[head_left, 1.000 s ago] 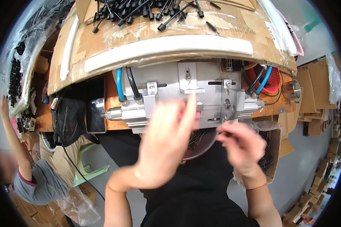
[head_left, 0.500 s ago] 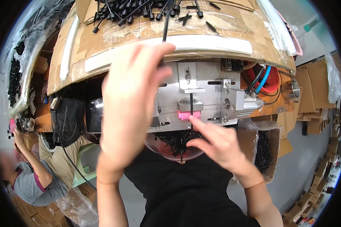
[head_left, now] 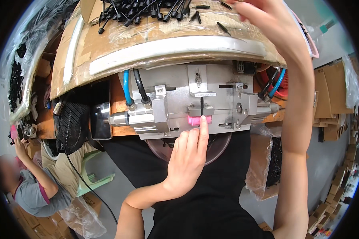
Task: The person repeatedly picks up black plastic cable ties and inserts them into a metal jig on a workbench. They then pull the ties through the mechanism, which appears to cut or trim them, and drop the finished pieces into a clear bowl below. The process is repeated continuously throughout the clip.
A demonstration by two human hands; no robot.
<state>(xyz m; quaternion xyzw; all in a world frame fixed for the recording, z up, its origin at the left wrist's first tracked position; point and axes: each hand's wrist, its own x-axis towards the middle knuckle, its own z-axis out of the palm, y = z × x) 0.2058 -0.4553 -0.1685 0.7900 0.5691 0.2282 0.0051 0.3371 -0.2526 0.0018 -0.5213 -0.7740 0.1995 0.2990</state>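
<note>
My left hand [head_left: 186, 156] has its index finger stretched out, the tip resting on a short black rod [head_left: 202, 104] where it crosses a pink block [head_left: 194, 120]. The other fingers lie side by side, holding nothing visible; the thumb is hidden. The rod lies across a small metal block [head_left: 194, 111] on a silver metal fixture [head_left: 179, 93], its far end at an angled stop bracket [head_left: 198, 79]. My right hand [head_left: 267, 18] reaches over the cardboard at the far right, fingers apart beside a small black pin [head_left: 226, 5]; the top edge cuts off part of it.
Black rods with thick heads [head_left: 137, 11] are piled on the cardboard [head_left: 147, 32]. Air cylinders with blue and black hoses [head_left: 126, 87] flank the fixture. A clear bowl [head_left: 159, 150] sits below. At left, another person [head_left: 40, 187] works.
My left hand has come down from above the fixture's left side to the rod. My right hand has left the pink block for the far right. The long black rod by my left hand is gone from there.
</note>
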